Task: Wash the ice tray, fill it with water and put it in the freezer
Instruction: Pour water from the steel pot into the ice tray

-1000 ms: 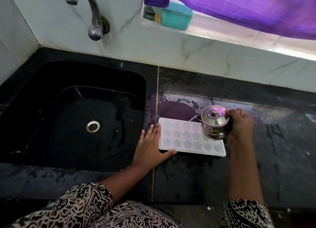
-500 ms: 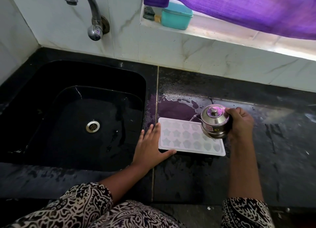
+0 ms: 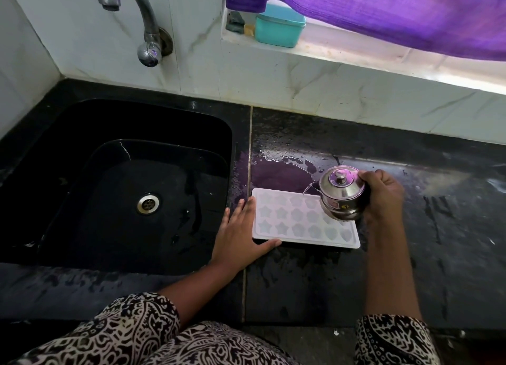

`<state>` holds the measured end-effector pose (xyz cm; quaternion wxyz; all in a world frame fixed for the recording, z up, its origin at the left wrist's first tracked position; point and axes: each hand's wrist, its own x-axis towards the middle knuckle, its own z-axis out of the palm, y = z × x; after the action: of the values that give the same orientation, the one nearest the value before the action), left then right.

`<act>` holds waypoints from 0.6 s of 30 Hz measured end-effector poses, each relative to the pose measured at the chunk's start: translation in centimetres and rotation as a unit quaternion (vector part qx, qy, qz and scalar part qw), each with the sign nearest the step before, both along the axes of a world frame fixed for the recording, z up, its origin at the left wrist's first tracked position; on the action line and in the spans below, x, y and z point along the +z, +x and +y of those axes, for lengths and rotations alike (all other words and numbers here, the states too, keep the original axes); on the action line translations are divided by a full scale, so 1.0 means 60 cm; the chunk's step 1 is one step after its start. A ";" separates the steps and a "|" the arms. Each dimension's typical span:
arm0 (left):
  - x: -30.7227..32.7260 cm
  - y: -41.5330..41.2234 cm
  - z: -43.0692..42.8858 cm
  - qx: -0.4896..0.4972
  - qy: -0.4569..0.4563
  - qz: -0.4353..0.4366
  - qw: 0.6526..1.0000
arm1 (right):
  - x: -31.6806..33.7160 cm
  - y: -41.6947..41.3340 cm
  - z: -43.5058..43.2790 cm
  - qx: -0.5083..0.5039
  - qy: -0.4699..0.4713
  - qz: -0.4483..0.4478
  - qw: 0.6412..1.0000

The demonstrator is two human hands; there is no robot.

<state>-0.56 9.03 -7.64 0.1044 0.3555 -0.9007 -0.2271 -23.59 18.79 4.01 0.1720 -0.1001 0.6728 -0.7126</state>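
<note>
Black stone counter [image 3: 410,255] across the near and right side, wet in streaks. Black sink [image 3: 82,134] sunk into the left half. Purple curtain [image 3: 397,14] hanging at far right above a white sill. Curved metal tap [image 3: 142,22] on the far wall, over the sink. White ice tray [image 3: 295,222] flat on the counter just right of the sink, star and shell moulds facing up. Purple-tinted puddle [image 3: 279,175] just beyond the tray's far edge. Left hand [image 3: 241,236] flat on the counter, fingers straight and spread, holding nothing, thumb along the tray's near edge, fingers against its left edge. Right hand [image 3: 383,197] curled round a small lidded steel pot [image 3: 342,194], gripping it from the right over the tray's far right corner. Teal lidded box [image 3: 279,26] on the sill, well beyond the tray. Steel drain [image 3: 148,203] mid-sink.
</note>
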 end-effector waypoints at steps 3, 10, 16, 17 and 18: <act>0.000 0.000 -0.001 0.000 0.000 -0.002 1.000 | 0.001 -0.001 0.000 0.005 0.004 0.004 1.000; 0.001 0.000 0.000 0.002 0.003 -0.002 1.000 | 0.014 -0.005 0.001 0.009 -0.055 -0.036 0.998; 0.002 0.000 0.000 0.002 0.003 -0.003 1.000 | 0.018 -0.002 0.003 0.013 -0.036 -0.009 0.999; 0.003 0.000 0.000 0.002 0.003 -0.004 1.000 | 0.015 -0.003 0.002 0.012 -0.030 -0.003 0.999; 0.003 0.000 0.000 0.002 0.004 -0.004 1.000 | 0.012 -0.003 0.001 0.012 -0.027 -0.001 1.000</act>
<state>-0.54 9.04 -7.48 0.1001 0.3584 -0.8995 -0.2289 -23.80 18.83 4.73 0.1782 -0.1120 0.6517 -0.7287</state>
